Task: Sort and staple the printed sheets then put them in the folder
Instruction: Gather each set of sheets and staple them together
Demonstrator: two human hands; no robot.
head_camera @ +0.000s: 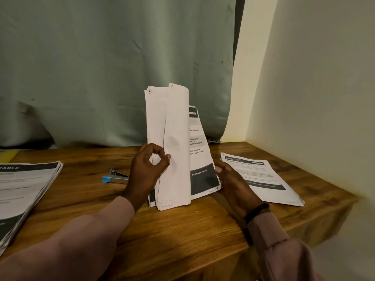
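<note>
Holding a bundle of printed sheets (176, 151) upright on the wooden table (182, 236), you have its bottom edge standing on the surface near the middle, closer to the back edge than the front.

Left hand (147, 171): forearm comes in from the front-left corner, sleeve pushed back from the wrist. Thumb and forefinger curl round the left side of the bundle low down, pinching the folded-over pages. Grip closed on paper.

Right hand (233, 183): reaches in from the front-right, dark band at the wrist. Fingers curl round the lower right edge of the rear sheet, thumb on its face. Grasping the same bundle.

Bundle: blank white backs face you on the left part; tops curl over, and small staple marks show at the upper corners. Behind them a printed page leans right, with grey and black bands and text too partial to read in full.

Elsewhere: a blue stapler (115, 177) lies on the surface just left of your left hand. A thick stack of printed pages (26, 191) sits at the left edge. A thinner set (261, 177) lies near the right edge, just beside your right hand.
</note>
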